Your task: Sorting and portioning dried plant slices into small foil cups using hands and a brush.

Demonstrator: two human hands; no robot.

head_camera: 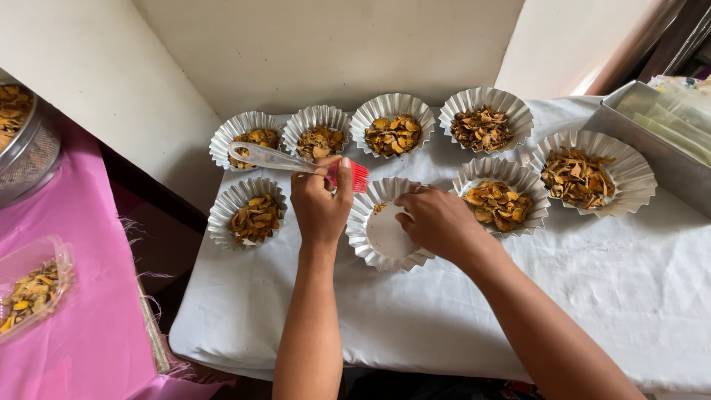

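My left hand (320, 204) grips a brush (300, 164) with a clear handle and red bristles, held level over the white cloth. My right hand (437, 221) rests on the rim of a nearly empty fluted foil cup (376, 248), fingers curled at its right side; a few dried crumbs lie at the cup's top left. Around it stand several fluted foil cups filled with dried yellow-orange slices, such as the one at the left (252, 216) and the one just right of my hand (502, 201).
A white cloth (578, 296) covers the table. A metal tray (663, 133) with pale packets sits at the right. At the left, on pink cloth (96, 326), stand a clear plastic box (31, 285) and a metal sieve (26, 137), both with dried slices.
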